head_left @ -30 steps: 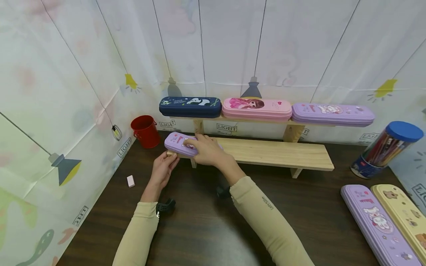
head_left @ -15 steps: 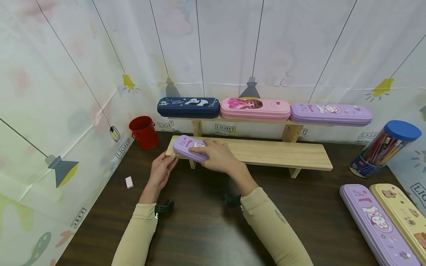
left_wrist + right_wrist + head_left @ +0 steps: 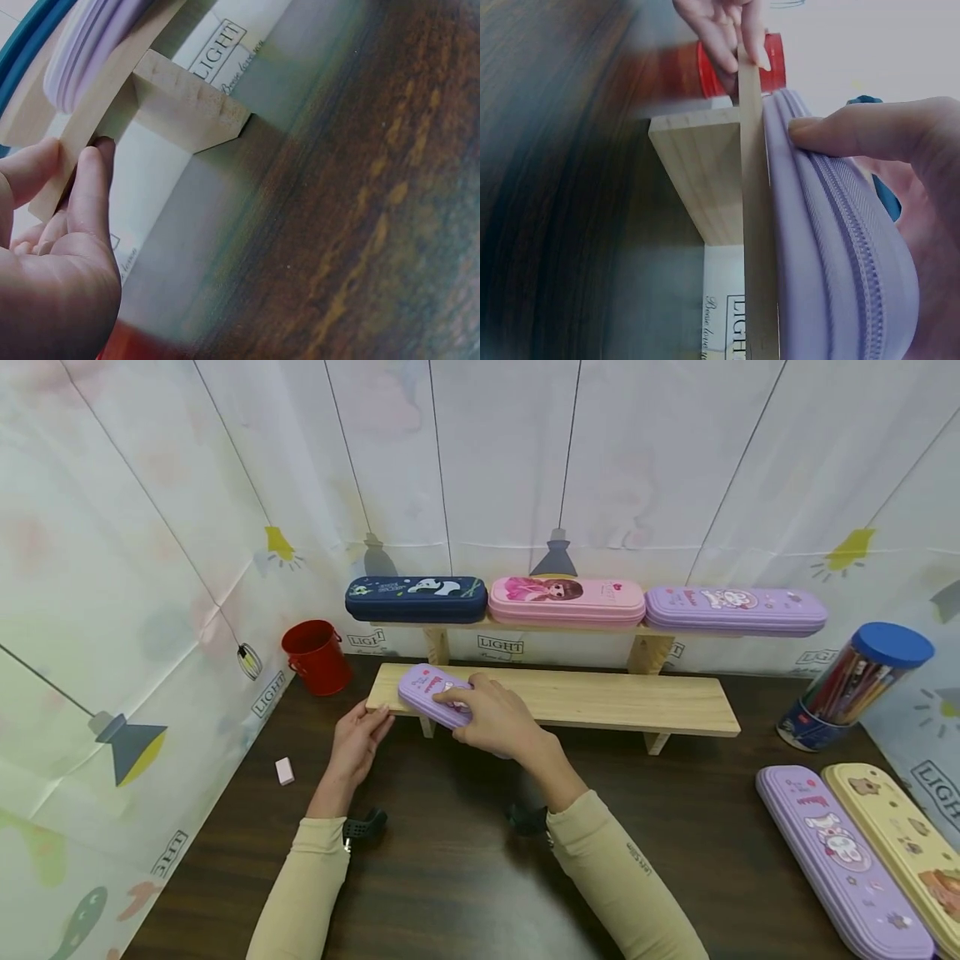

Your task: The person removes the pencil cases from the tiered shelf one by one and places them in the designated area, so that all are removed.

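A lilac zip pencil case [image 3: 424,687] with cartoon print lies at a slant near the left end of the low wooden shelf [image 3: 622,700]. My right hand [image 3: 498,717] grips it from above, covering its right part. In the right wrist view, the thumb presses on the zipped side of the case [image 3: 810,247], whose bottom is right at the shelf board [image 3: 756,225]. My left hand [image 3: 357,745] pinches the shelf's front left corner between thumb and fingers, as the left wrist view also shows along the board [image 3: 105,90].
Along the upper shelf stand a navy panda case [image 3: 416,600], a pink case [image 3: 567,602] and a lilac case [image 3: 737,611]. A red bucket [image 3: 318,658] and small eraser [image 3: 284,771] are left; a pencil jar [image 3: 855,687], lilac case [image 3: 842,860] and yellow case [image 3: 903,843] are right.
My right hand has slid the lilac pencil case rightward and turned it to a steeper slant, uncovering the shelf's left end. The left hand keeps its hold on the corner. The head view shifts slightly.
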A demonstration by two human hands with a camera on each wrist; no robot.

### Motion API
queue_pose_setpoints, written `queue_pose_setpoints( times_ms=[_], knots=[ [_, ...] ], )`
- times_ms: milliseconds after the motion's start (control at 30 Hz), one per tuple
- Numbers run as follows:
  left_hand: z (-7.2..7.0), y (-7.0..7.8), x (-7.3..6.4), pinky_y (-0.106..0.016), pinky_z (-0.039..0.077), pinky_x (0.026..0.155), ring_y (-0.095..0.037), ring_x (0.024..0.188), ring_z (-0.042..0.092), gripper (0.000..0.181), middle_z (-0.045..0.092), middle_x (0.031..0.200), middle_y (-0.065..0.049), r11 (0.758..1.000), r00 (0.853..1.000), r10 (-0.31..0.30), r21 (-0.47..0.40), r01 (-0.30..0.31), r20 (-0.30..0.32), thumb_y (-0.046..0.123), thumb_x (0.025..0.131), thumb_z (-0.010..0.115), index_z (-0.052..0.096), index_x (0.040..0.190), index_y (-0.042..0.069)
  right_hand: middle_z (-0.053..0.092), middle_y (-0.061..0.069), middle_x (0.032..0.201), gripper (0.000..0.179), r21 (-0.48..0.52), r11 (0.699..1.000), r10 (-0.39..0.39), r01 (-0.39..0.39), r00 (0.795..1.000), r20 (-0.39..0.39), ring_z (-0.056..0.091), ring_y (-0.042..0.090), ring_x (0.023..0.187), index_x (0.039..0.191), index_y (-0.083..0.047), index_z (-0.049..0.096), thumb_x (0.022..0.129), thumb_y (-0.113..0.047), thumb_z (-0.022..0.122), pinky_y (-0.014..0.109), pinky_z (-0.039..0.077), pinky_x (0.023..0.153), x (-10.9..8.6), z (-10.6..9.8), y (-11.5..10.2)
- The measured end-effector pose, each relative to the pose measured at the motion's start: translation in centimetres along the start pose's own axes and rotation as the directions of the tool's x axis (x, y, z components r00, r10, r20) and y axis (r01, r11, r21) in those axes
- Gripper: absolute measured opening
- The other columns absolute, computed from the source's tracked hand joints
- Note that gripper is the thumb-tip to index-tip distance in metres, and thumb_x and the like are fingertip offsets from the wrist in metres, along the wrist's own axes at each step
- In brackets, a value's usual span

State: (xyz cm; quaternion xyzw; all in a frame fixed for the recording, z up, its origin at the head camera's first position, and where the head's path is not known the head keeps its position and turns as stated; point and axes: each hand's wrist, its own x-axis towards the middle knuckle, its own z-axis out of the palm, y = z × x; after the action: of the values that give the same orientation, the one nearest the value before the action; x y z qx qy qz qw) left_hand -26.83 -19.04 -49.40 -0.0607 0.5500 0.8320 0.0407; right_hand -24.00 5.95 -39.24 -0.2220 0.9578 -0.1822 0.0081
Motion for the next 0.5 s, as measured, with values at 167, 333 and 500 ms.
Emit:
queue_pose_setpoints(
  times_ms=[167, 333, 500],
  knots=[
    [0.1, 0.0, 0.0, -0.029, 0.049, 0.106, -0.005, 0.107, 0.067, 0.053, 0.061, 0.123, -0.004, 1.0, 1.0, -0.004, 0.003, 0.004, 0.007, 0.007, 0.099, 0.058, 0.039, 0.149, 0.002, 0.058, 0.007, 0.118, 0.057, -0.033, 0.999, 0.021, -0.022, 1.0, -0.015, 0.054, 0.02, 0.089, 0.136, -0.04, 0.059, 0.082, -0.032, 0.073, 0.032, 0.047, 0.066, -0.8, -0.3, 0.3],
    [0.0, 0.0, -0.2, -0.027, 0.05, 0.105, -0.005, 0.108, 0.067, 0.054, 0.059, 0.128, -0.006, 1.0, 1.0, -0.006, 0.015, 0.006, 0.003, 0.008, 0.1, 0.058, 0.038, 0.149, 0.002, 0.06, 0.005, 0.109, 0.058, -0.054, 0.998, 0.03, -0.032, 0.999, -0.028, 0.053, 0.02, 0.08, 0.134, -0.041, 0.06, 0.079, -0.031, 0.072, 0.029, 0.043, 0.059, -1.8, -0.7, 0.8],
    [0.0, 0.1, -0.2, -0.025, 0.051, 0.104, -0.005, 0.109, 0.067, 0.055, 0.057, 0.131, -0.008, 1.0, 1.0, -0.013, 0.025, 0.013, 0.001, 0.009, 0.1, 0.059, 0.038, 0.15, 0.003, 0.06, 0.002, 0.103, 0.056, -0.056, 0.997, 0.049, -0.053, 0.997, -0.066, 0.052, 0.018, 0.076, 0.131, -0.042, 0.063, 0.077, -0.032, 0.072, 0.028, 0.04, 0.056, -3.0, -0.8, 1.5]
  ],
)
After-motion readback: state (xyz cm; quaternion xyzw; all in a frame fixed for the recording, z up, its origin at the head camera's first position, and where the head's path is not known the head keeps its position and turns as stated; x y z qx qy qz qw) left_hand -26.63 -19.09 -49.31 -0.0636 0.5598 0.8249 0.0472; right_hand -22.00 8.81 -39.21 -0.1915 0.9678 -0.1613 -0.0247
